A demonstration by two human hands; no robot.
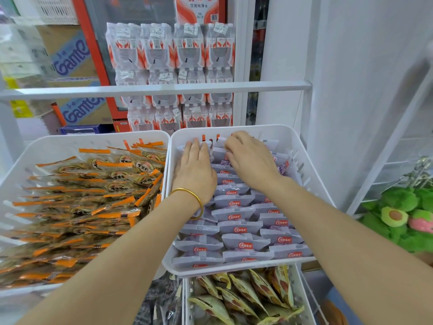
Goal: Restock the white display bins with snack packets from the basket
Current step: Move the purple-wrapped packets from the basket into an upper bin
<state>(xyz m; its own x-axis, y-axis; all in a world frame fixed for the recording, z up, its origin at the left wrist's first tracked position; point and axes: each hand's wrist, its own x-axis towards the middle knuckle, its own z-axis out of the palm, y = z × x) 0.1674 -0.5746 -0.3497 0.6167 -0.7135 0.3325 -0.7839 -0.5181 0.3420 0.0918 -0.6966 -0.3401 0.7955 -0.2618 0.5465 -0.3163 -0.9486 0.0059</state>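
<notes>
Rows of pale purple snack packets [236, 227] with red labels fill the right white display bin [314, 184]. Both my hands rest at its far end. My left hand [195, 168], with a gold bangle on the wrist, lies flat with fingers spread on the packets at the back left. My right hand [250, 156] is curled over the packets at the back middle, fingertips bent onto a packet's edge; whether it grips one I cannot tell. The basket is not in view.
The left white bin [46, 146] holds orange-edged brown packets [89, 202]. A lower bin [302, 299] holds yellow packets. A white shelf rail [164, 89] crosses behind, with bottled water packs [173, 66] beyond. Green plush toys [398, 216] sit at the right.
</notes>
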